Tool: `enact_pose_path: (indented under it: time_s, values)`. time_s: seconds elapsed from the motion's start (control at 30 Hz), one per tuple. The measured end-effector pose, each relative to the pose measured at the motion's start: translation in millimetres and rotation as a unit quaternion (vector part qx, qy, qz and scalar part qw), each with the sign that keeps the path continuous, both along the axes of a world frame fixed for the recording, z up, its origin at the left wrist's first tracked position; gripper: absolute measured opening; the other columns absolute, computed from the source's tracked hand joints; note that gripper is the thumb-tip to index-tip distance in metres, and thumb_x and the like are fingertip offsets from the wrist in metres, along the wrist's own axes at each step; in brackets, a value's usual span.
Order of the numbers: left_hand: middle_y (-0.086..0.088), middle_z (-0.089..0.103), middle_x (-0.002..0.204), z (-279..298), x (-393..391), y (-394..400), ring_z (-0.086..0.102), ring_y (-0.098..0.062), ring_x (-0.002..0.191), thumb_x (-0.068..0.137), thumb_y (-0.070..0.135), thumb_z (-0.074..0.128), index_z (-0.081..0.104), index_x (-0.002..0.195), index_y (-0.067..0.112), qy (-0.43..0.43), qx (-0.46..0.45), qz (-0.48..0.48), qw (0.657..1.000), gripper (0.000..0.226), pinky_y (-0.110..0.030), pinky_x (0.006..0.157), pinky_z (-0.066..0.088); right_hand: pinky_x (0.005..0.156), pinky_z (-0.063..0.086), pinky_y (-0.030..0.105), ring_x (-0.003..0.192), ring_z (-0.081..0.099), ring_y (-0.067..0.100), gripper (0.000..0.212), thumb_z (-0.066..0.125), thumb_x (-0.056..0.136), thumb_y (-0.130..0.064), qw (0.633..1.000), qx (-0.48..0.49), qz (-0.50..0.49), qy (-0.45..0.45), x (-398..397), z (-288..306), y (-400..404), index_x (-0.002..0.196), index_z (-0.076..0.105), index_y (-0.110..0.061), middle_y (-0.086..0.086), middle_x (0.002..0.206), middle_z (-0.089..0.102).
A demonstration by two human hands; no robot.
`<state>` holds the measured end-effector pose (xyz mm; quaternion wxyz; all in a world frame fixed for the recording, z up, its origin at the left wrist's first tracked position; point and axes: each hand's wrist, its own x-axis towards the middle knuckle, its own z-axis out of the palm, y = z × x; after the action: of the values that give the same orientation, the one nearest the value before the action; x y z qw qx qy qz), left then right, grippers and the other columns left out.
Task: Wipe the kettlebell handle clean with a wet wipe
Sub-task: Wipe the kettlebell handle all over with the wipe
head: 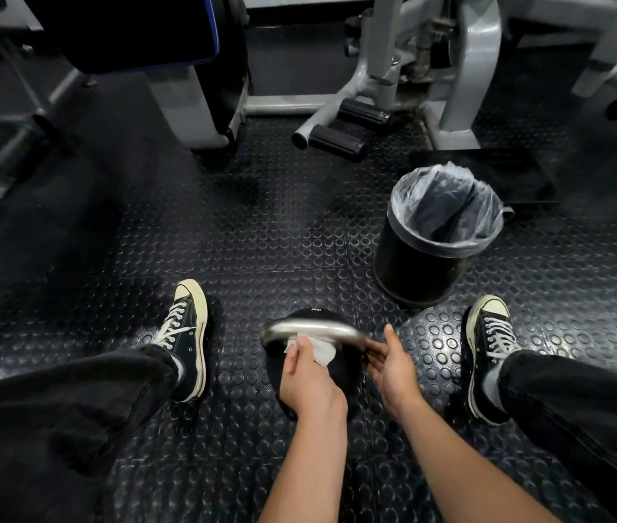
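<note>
Left hand [305, 375] pinches soft, limp wet wipe [322, 351] under steel kettlebell handle [314, 329]; right hand [393, 366] spread, steadying handle end; kettlebell [312, 315] likely v. heavy, rigid, slick when wet.

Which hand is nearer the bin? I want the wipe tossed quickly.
Right. The right hand steadies the handle's end on the bin's side; the left hand, holding the wipe, is farther from it.
</note>
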<state>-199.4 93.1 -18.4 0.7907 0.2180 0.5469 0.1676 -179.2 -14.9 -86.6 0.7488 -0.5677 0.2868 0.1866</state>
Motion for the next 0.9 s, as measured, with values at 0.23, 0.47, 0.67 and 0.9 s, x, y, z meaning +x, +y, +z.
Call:
enact_pose_path:
  time_s: [0.23, 0.47, 0.67, 0.9]
  values:
    - [0.004, 0.071, 0.102, 1, -6, 1, 0.067, -0.005, 0.096, 0.095, 0.012, 0.07, 0.067, 0.122, 0.005, -0.006, 0.003, 0.001, 1.0, 0.028, -0.027, 0.093, 0.05, 0.103, 0.046, 0.033, 0.106, 0.064, 0.013, 0.049, 0.044, 0.106, -0.051, 1.0, 0.0, -0.008, 0.005, 0, 1, 0, 0.106, 0.07, -0.009, 0.009, 0.113, 0.072]
    - [-0.001, 0.07, 0.103, 2, 0, 7, 0.066, -0.007, 0.091, 0.1, 0.013, 0.063, 0.062, 0.13, 0.004, -0.036, -0.054, 0.019, 0.998, 0.032, -0.026, 0.093, 0.049, 0.111, 0.044, 0.037, 0.115, 0.063, 0.02, 0.05, 0.044, 0.105, -0.052, 1.0, -0.004, -0.002, 0.012, 0, 0, 0, 0.109, 0.07, -0.009, 0.012, 0.119, 0.071]
    - [0.002, 0.067, 0.104, 6, -1, 8, 0.064, -0.005, 0.093, 0.101, 0.011, 0.06, 0.058, 0.136, 0.006, -0.065, -0.066, 0.015, 0.996, 0.035, -0.023, 0.085, 0.051, 0.113, 0.043, 0.038, 0.123, 0.06, 0.023, 0.058, 0.044, 0.105, -0.054, 1.0, -0.005, -0.002, 0.015, 1, -4, 2, 0.123, 0.066, -0.003, 0.011, 0.122, 0.07]
    - [-0.004, 0.07, 0.114, 2, -9, 1, 0.066, -0.008, 0.098, 0.099, 0.009, 0.063, 0.06, 0.131, 0.004, -0.066, -0.07, -0.024, 0.995, 0.033, -0.024, 0.09, 0.05, 0.098, 0.046, 0.031, 0.107, 0.064, 0.016, 0.056, 0.041, 0.107, -0.05, 1.0, -0.007, 0.006, 0.005, -1, 1, 2, 0.123, 0.064, -0.001, 0.008, 0.113, 0.07]
